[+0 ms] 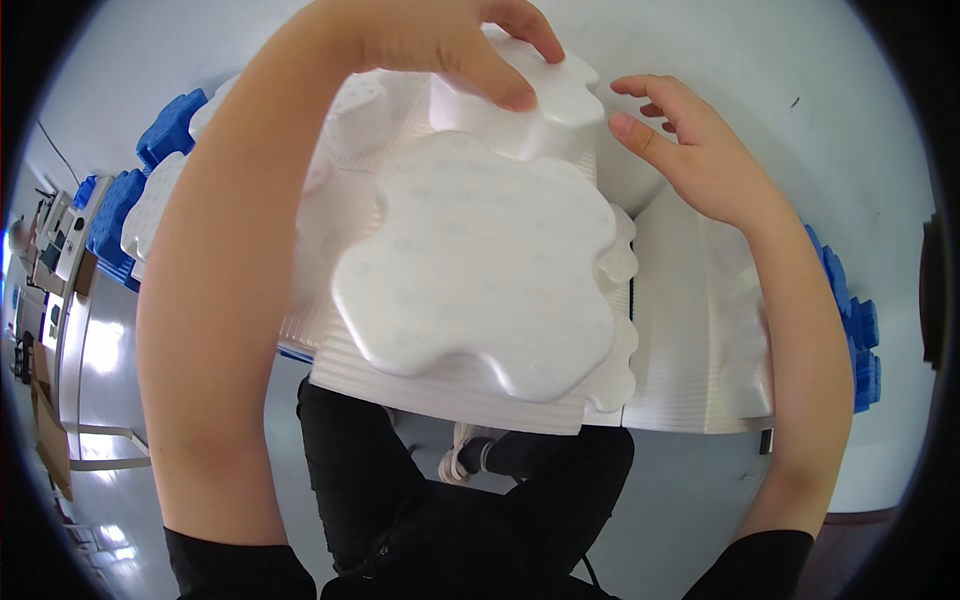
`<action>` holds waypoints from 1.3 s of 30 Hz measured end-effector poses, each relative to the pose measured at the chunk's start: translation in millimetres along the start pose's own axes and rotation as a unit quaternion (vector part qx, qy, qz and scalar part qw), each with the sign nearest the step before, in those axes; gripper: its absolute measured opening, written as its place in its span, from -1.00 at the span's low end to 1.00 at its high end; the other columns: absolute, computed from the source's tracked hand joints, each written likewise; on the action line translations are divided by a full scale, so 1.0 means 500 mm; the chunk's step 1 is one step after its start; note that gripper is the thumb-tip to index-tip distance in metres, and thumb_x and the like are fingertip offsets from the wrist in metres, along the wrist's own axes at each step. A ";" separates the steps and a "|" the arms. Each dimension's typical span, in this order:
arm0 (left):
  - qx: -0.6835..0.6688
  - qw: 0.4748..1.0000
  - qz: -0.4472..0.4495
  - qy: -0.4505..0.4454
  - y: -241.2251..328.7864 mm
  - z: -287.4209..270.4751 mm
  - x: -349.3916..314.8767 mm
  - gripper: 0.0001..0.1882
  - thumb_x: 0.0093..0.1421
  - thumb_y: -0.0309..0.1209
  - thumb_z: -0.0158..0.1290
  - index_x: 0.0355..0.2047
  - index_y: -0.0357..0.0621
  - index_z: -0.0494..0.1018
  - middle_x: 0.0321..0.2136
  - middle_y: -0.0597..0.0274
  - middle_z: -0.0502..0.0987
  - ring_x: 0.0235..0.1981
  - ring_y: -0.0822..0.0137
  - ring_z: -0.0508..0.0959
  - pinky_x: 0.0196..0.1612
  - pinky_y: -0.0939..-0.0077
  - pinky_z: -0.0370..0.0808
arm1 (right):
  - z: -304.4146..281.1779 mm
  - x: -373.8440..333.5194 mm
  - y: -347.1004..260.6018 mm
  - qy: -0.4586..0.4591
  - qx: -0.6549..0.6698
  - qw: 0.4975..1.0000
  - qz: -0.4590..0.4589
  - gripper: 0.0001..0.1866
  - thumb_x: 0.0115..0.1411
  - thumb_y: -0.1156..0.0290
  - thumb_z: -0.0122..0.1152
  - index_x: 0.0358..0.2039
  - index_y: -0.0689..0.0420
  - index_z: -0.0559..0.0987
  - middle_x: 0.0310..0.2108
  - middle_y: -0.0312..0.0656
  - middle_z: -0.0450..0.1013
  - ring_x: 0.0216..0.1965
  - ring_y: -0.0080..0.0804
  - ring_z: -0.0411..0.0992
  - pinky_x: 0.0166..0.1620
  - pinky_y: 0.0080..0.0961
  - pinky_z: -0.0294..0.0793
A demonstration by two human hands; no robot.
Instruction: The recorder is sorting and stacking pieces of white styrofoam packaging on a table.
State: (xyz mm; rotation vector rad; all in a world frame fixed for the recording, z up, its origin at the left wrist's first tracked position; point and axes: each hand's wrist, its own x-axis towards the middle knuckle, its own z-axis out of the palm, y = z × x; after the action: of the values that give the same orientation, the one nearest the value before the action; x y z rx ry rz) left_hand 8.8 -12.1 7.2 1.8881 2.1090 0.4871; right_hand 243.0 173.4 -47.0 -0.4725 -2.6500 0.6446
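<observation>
Bare and large, my left forearm rises up the left side to my left hand (440, 40), part of which is cut off by the upper edge of the view. Its thumb and a fingertip stand part-way apart, touching a white lobed block (575, 90); whether they grip it or just rest on it, I cannot tell. That block sits beyond a large white slab (480, 270), which has a wavy, rounded outline and lies face up before me. My right hand (690, 150) is beside the block's right side, thumb and fingers spread with a gap between them, holding nothing that I can see. Ridged white sheeting (440, 397) shows under the slab's near edge, and more ridged white pieces (680, 310) lie to the right, below my right hand. Blue lobed pieces (118, 215) are off to the left beside dotted white ones (155, 205), with further blue shapes (865, 345) past my right forearm. Below are my black trousers (350, 470) and a pale shoe (453, 460) on the grey floor
</observation>
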 end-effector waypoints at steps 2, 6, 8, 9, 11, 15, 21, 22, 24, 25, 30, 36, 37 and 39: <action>-0.024 0.998 0.002 -0.051 0.037 -0.028 -0.021 -0.11 0.12 -0.04 0.34 0.44 -0.10 0.45 0.39 -0.21 0.45 0.40 -0.05 0.43 0.46 0.16 0.33 | -0.003 -0.014 0.019 -0.025 -0.040 0.997 -0.064 -0.17 0.39 -0.11 0.34 0.46 0.21 0.42 0.44 0.10 0.38 0.45 0.02 0.35 0.42 -0.15 0.39; -0.013 0.999 -0.034 0.021 0.141 0.031 -0.054 -0.10 0.32 0.11 0.19 0.52 -0.14 0.31 0.45 -0.27 0.37 0.44 -0.14 0.38 0.48 0.10 0.30 | 0.030 -0.034 0.018 -0.037 -0.080 0.992 -0.086 -0.09 0.39 -0.12 0.34 0.51 0.24 0.32 0.46 0.15 0.36 0.49 0.08 0.31 0.47 -0.12 0.35; 0.021 0.997 -0.033 0.063 0.062 0.066 0.008 -0.04 0.35 0.23 0.11 0.53 -0.21 0.28 0.45 -0.31 0.35 0.46 -0.19 0.37 0.49 0.05 0.29 | 0.039 -0.032 0.009 -0.062 -0.061 0.993 -0.076 -0.06 0.38 -0.12 0.34 0.54 0.22 0.27 0.43 0.19 0.39 0.46 0.12 0.36 0.44 -0.11 0.39; 0.053 0.992 -0.033 0.107 0.058 0.078 0.024 0.03 0.39 0.35 0.03 0.54 -0.27 0.25 0.46 -0.36 0.33 0.47 -0.23 0.35 0.50 0.01 0.28 | 0.040 -0.033 0.006 -0.061 -0.060 0.994 -0.074 -0.06 0.38 -0.12 0.34 0.54 0.22 0.27 0.43 0.19 0.39 0.46 0.12 0.36 0.44 -0.11 0.39; 0.112 0.989 -0.038 0.087 0.051 0.092 0.033 0.11 0.36 0.44 -0.01 0.54 -0.31 0.23 0.46 -0.39 0.32 0.48 -0.26 0.34 0.51 -0.03 0.28 | 0.039 -0.035 -0.002 -0.093 -0.050 0.992 -0.070 -0.04 0.37 -0.18 0.33 0.53 0.23 0.29 0.38 0.21 0.44 0.40 0.15 0.43 0.40 -0.09 0.44; 0.192 0.979 -0.025 0.061 0.165 0.102 -0.024 0.16 0.33 0.49 -0.04 0.53 -0.35 0.24 0.43 -0.44 0.34 0.45 -0.31 0.37 0.48 -0.07 0.32 | 0.037 -0.036 -0.007 -0.155 -0.103 0.982 -0.030 -0.02 0.39 -0.26 0.28 0.52 0.24 0.30 0.35 0.22 0.47 0.36 0.16 0.47 0.35 -0.06 0.49; 0.186 0.979 -0.081 -0.013 0.126 0.062 0.003 0.08 0.28 0.38 0.06 0.50 -0.29 0.30 0.32 -0.44 0.44 0.35 -0.31 0.46 0.36 -0.11 0.45 | 0.047 -0.040 -0.014 -0.154 -0.089 0.984 -0.025 0.02 0.39 -0.36 0.20 0.55 0.21 0.27 0.34 0.22 0.48 0.32 0.17 0.50 0.32 -0.05 0.52; 0.186 0.979 -0.082 -0.012 0.130 0.069 -0.003 0.08 0.28 0.38 0.06 0.50 -0.29 0.30 0.32 -0.44 0.44 0.35 -0.31 0.46 0.36 -0.11 0.45 | 0.047 -0.042 -0.013 -0.147 -0.091 0.984 -0.029 0.03 0.39 -0.36 0.20 0.55 0.21 0.27 0.33 0.23 0.48 0.32 0.17 0.51 0.32 -0.05 0.52; 0.197 0.977 -0.066 0.050 0.137 0.084 -0.015 0.08 0.26 0.36 0.10 0.51 -0.25 0.31 0.31 -0.43 0.45 0.33 -0.32 0.48 0.32 -0.16 0.47 | 0.048 -0.044 -0.012 -0.141 -0.092 0.985 -0.032 0.03 0.39 -0.37 0.21 0.55 0.21 0.26 0.33 0.23 0.49 0.32 0.17 0.51 0.32 -0.05 0.52; 0.197 0.977 -0.067 0.049 0.141 0.084 -0.007 0.08 0.26 0.36 0.10 0.51 -0.25 0.31 0.31 -0.43 0.45 0.33 -0.32 0.48 0.32 -0.16 0.47 | 0.047 -0.044 -0.013 -0.139 -0.094 0.985 -0.030 0.02 0.39 -0.36 0.21 0.54 0.21 0.27 0.33 0.23 0.49 0.31 0.17 0.51 0.32 -0.06 0.52; 0.204 0.975 -0.085 -0.025 0.108 0.070 0.013 0.08 0.29 0.36 0.03 0.56 -0.23 0.21 0.38 -0.43 0.36 0.40 -0.32 0.39 0.39 -0.22 0.38 | 0.047 -0.039 -0.026 -0.147 -0.098 0.984 -0.022 0.02 0.37 -0.37 0.23 0.53 0.19 0.29 0.31 0.22 0.50 0.30 0.17 0.52 0.30 -0.06 0.53; 0.238 0.968 -0.077 -0.008 0.128 0.086 -0.013 0.10 0.31 0.37 -0.03 0.60 -0.18 0.11 0.45 -0.43 0.26 0.49 -0.33 0.27 0.46 -0.25 0.31 | 0.058 -0.036 -0.023 -0.155 -0.087 0.984 -0.009 0.07 0.32 -0.40 0.27 0.54 0.17 0.28 0.27 0.21 0.53 0.28 0.17 0.54 0.27 -0.06 0.56; 0.238 0.968 -0.077 -0.007 0.127 0.090 -0.015 0.10 0.31 0.37 -0.03 0.60 -0.18 0.11 0.45 -0.43 0.26 0.49 -0.33 0.27 0.46 -0.25 0.31 | 0.061 -0.035 -0.021 -0.152 -0.079 0.985 -0.011 0.07 0.33 -0.40 0.26 0.55 0.17 0.27 0.26 0.21 0.53 0.26 0.16 0.55 0.25 -0.07 0.57; 0.230 0.967 -0.110 0.010 0.143 0.096 -0.026 0.10 0.30 0.38 0.00 0.61 -0.13 0.12 0.46 -0.41 0.25 0.50 -0.32 0.25 0.47 -0.26 0.29 | 0.061 -0.034 -0.017 -0.151 -0.071 0.986 -0.013 0.06 0.34 -0.39 0.26 0.55 0.17 0.27 0.25 0.21 0.54 0.23 0.15 0.57 0.23 -0.08 0.58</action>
State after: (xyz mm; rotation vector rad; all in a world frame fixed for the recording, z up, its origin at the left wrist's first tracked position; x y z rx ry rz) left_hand 95.0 -14.8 -6.6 1.8303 2.5753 -0.0418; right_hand 243.0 148.3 -72.8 -0.4062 -2.9980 0.5604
